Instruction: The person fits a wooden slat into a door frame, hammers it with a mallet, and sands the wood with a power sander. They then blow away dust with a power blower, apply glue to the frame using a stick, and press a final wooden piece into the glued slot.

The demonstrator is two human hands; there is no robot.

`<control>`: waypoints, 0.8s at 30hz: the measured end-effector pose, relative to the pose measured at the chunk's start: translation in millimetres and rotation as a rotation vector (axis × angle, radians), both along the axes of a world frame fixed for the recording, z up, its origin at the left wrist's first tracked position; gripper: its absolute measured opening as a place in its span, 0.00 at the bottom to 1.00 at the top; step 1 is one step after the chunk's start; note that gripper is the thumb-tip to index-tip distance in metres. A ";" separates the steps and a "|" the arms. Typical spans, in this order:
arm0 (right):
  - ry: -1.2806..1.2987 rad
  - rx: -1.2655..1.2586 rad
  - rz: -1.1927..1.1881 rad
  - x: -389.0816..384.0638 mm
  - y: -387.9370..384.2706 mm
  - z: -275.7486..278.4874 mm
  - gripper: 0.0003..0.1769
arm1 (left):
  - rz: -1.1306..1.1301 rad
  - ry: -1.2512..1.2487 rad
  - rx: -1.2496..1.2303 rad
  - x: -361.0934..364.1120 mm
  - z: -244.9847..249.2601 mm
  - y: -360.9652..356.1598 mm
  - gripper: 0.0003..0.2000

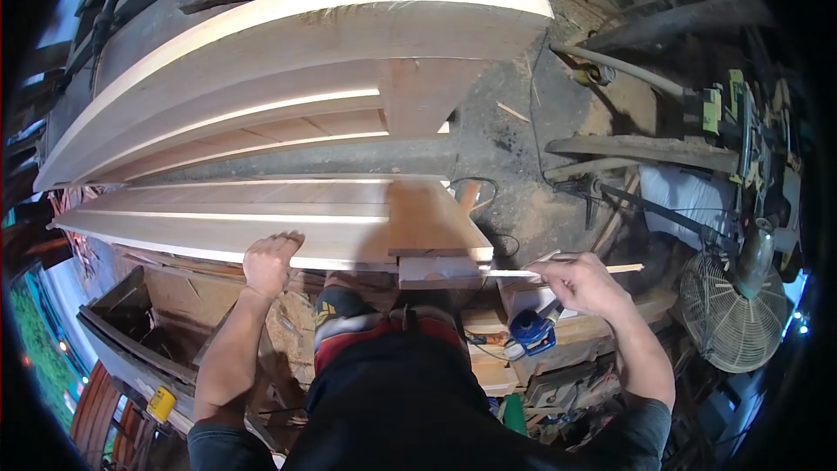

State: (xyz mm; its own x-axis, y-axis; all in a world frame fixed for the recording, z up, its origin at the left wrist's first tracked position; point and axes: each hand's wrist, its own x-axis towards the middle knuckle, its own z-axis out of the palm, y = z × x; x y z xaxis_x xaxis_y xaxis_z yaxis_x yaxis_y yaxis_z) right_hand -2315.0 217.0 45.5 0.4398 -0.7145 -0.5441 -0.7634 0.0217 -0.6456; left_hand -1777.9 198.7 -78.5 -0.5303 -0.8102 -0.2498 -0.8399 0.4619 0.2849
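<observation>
Wooden strip (pixel 514 274), only one, is lying just beside the near corner of the lower plank (pixel 261 218), and the right hand (pixel 582 283) is grasping it with closed fingers. The left hand (pixel 268 262) is curling its fingers over this plank's near edge. One upper plank (pixel 305 26) is lying beyond it, and one fan (pixel 728 318) is standing to its right.

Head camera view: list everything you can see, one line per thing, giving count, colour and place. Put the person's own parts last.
boards: several, pale wood, long and curved, stacked across left and centre
strip: one, pale wood, thin, off the near board's right end
blue tool: one, blue, below the right hand
fan: one, grey wire cage, lower right
hose: one, pale, upper right on the floor
green machine: one, green and black, far right
yellow can: one, yellow, lower left
left hand: one, resting on the near board's edge
right hand: one, closed on the strip
</observation>
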 end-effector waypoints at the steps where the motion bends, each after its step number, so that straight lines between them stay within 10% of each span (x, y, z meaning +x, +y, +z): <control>1: -0.029 0.030 -0.029 -4.7 -0.5 2.8 0.21 | -0.004 -0.003 -0.003 -0.1 0.0 0.0 0.30; 24: -0.029 0.188 -0.315 -2.0 37.6 12.1 0.18 | 0.002 -0.059 -0.004 -1.0 0.2 4.5 0.25</control>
